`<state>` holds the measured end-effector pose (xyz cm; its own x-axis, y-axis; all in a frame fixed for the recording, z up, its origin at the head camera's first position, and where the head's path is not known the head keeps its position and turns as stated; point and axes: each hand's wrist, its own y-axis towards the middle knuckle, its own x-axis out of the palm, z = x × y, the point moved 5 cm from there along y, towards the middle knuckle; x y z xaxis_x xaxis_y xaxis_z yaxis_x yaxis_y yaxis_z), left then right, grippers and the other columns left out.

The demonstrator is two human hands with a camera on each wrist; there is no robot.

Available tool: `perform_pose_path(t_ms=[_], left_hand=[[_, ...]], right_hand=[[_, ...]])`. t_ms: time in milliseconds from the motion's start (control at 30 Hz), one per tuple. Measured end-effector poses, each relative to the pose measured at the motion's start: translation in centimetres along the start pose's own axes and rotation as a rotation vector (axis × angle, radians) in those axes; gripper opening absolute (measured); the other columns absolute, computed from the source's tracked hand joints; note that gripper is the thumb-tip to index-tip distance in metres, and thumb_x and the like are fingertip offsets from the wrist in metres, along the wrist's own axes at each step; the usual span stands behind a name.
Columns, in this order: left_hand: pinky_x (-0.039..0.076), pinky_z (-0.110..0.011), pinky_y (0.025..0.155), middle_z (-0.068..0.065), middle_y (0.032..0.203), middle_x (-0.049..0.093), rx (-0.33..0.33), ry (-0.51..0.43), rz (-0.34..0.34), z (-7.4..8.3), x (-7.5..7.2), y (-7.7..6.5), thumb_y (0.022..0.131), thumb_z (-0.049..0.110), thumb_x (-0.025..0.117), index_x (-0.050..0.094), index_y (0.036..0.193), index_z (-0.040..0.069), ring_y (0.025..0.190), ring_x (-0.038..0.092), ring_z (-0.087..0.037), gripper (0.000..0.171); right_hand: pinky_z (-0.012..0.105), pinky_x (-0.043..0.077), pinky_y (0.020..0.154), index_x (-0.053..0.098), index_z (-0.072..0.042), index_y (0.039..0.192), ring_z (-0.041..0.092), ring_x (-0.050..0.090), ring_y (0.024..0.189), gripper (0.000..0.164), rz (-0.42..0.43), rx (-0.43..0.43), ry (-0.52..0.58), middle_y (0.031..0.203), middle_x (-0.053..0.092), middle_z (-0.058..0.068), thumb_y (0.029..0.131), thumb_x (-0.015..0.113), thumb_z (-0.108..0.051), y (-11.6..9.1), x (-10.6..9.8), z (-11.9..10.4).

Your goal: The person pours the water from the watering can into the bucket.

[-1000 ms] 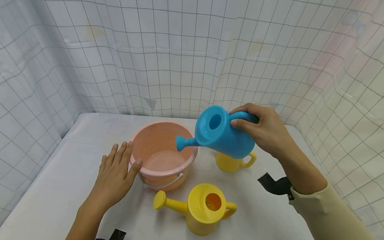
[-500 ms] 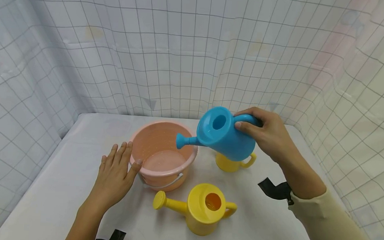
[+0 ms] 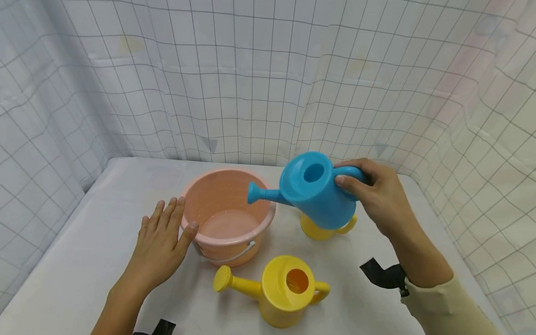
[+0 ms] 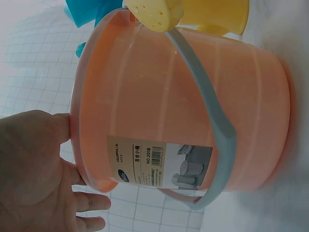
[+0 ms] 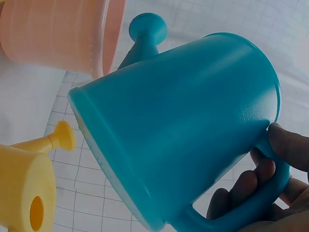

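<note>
While your left hand (image 3: 162,245) steadies the pink bucket (image 3: 227,242) with straight fingers, your right hand (image 3: 382,199) grips the blue watering can (image 3: 323,205), lifted and tilted bucketward, not yet set down; no flow is visible.

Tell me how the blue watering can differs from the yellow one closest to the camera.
The blue watering can is held up by the right hand, while the yellow watering can stands on the white table. The blue can is tilted; the yellow can is upright. They also differ in colour. Both have a spout, a handle and a round top opening.
</note>
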<state>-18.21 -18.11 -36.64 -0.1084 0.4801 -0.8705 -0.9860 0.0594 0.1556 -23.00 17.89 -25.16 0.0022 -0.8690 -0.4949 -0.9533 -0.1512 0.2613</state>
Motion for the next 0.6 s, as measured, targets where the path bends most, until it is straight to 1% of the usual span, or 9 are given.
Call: perform_pose_path(t_ms=[167, 433, 600], left_hand=[[0.0, -0.069, 0.11, -0.022, 0.158, 0.011, 0.008, -0.008, 0.012, 0.0, 0.1, 0.0, 0.099, 0.052, 0.029, 0.007, 0.153, 0.01, 0.146, -0.002, -0.041, 0.072], [-0.001, -0.068, 0.11, -0.022, 0.158, 0.01, 0.007, -0.015, 0.012, 0.0, 0.1, 0.0, 0.099, 0.052, 0.03, 0.007, 0.153, 0.01, 0.146, -0.002, -0.042, 0.072], [-0.001, -0.069, 0.11, -0.022, 0.158, 0.011, 0.011, -0.018, 0.017, 0.0, 0.1, -0.1, 0.1, 0.051, 0.03, 0.007, 0.153, 0.009, 0.146, -0.002, -0.042, 0.071]], right_hand=[[0.053, 0.043, 0.102, 0.062, -0.007, 0.117, 0.025, 0.055, 0.114, 0.036, 0.019, 0.005, 0.037, 0.12, 0.061, 0.011, 0.091, 0.062, -0.033, -0.3, 0.1, 0.5], [0.054, 0.04, 0.104, 0.06, -0.008, 0.12, 0.022, 0.053, 0.116, 0.043, 0.06, 0.067, 0.105, 0.123, 0.058, 0.008, 0.089, 0.063, -0.038, -1.0, 0.1, 1.5], [0.053, 0.038, 0.105, 0.06, -0.006, 0.12, 0.02, 0.052, 0.115, 0.044, 0.091, 0.083, 0.149, 0.12, 0.059, 0.006, 0.089, 0.064, -0.037, -1.4, 0.1, 2.1]])
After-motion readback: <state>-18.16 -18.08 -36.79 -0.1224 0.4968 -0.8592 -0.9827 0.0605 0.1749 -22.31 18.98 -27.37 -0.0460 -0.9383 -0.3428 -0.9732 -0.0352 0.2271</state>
